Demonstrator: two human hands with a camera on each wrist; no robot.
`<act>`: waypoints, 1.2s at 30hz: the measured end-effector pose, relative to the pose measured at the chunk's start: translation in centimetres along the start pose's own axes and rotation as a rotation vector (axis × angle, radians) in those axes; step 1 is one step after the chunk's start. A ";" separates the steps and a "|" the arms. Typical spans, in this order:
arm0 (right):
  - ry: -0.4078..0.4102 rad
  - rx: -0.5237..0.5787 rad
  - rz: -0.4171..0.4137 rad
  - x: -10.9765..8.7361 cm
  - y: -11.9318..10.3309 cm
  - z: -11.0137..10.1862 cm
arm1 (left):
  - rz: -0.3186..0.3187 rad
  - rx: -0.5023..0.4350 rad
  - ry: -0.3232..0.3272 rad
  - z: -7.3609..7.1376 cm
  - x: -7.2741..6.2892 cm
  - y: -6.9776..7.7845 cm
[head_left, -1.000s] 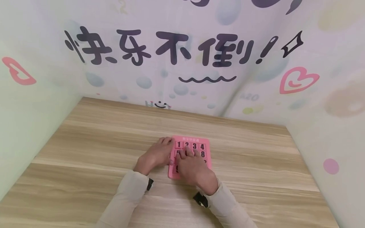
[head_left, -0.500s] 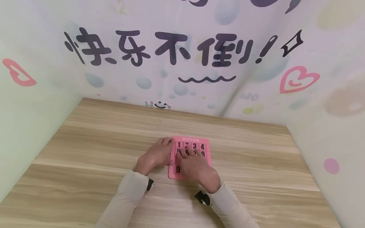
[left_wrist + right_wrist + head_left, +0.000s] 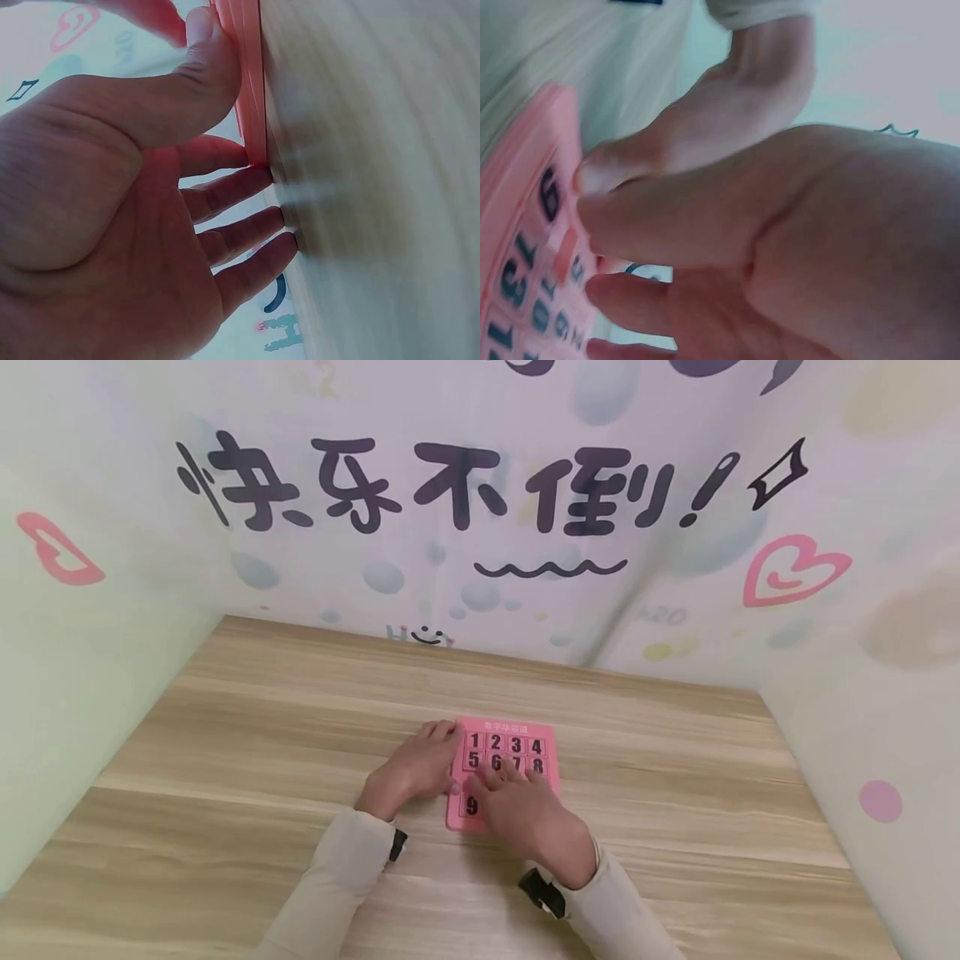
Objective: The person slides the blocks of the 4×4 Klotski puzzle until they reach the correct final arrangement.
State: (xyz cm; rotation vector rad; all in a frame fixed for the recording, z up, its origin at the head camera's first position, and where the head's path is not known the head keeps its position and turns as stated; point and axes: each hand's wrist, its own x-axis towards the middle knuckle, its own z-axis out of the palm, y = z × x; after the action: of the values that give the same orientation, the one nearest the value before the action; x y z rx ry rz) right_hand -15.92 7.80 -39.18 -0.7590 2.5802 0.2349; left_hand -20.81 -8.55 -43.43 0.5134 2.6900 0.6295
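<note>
A pink number sliding puzzle [image 3: 517, 727] lies flat on the table, its top rows reading 1 to 4 and 5 to 8. My left hand [image 3: 420, 766] rests along its left edge; the left wrist view shows the thumb [image 3: 206, 67] against the side and fairly straight fingers [image 3: 251, 274] at the corner and tabletop. Over the lower right of the board is my right hand [image 3: 522, 810], with fingertips on or just above the tiles. Tile 9 [image 3: 472, 807] shows at lower left, with a gap [image 3: 565, 255] beside it. Other lower tiles are hidden in the head view.
The wood-grain table [image 3: 300, 710] extends around the puzzle. A white printed backdrop [image 3: 420, 552] stands at its far edge, and pale walls close both sides. Black straps [image 3: 542, 893] circle the wrists over light sleeves.
My right hand has moved slightly right and toward me, uncovering tiles 2, 5 and 9. The left hand stays at the puzzle's edge. The head view has shifted a little.
</note>
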 end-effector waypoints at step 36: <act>0.063 -0.205 0.002 -2.2 -2.3 2.8 | -0.008 -0.027 0.004 0.0 0.0 0.1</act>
State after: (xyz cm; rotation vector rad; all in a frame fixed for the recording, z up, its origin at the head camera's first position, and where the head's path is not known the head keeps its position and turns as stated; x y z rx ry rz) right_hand -11.99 7.71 -40.75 -0.8476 2.6439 0.4903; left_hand -20.79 -8.41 -43.39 0.4951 2.6822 0.6650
